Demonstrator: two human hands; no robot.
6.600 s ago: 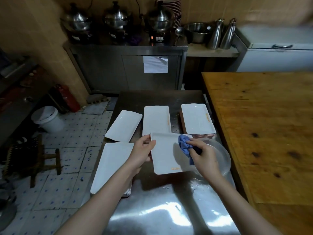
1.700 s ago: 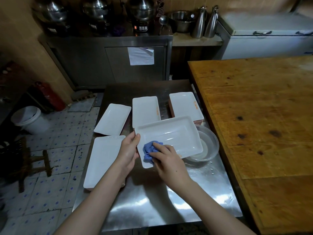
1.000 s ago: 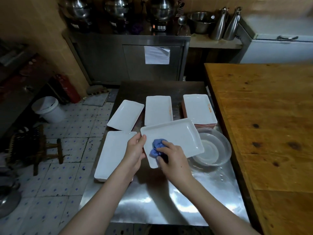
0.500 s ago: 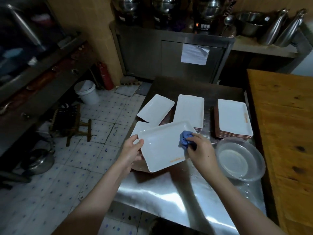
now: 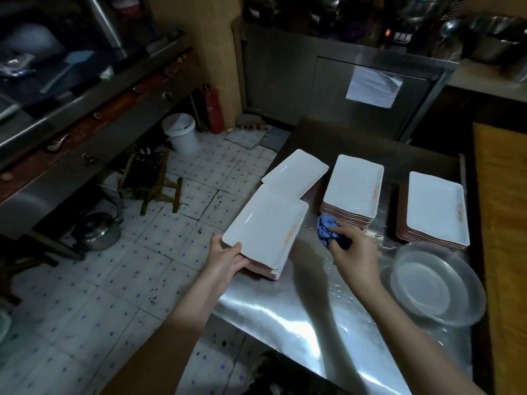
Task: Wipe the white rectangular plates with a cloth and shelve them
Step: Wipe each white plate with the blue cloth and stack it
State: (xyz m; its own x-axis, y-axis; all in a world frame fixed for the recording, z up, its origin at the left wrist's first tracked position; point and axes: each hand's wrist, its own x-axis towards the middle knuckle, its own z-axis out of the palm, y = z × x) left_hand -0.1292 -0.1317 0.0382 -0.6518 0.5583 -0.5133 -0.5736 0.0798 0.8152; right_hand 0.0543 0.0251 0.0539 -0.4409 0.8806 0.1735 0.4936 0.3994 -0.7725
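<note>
Four white plates show face up: near-left plate [image 5: 265,223], far-left plate [image 5: 295,169], middle plate [image 5: 353,186], right plate [image 5: 436,206]; those stacked beneath cannot be counted. One blue cloth [image 5: 326,229], one clear bowl [image 5: 436,283], one bucket [image 5: 181,132], one kettle [image 5: 98,230].

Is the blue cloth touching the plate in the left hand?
Apart. The head view shows a strip of bare steel table between the blue cloth in the right hand and the plate the left hand grips.
</note>
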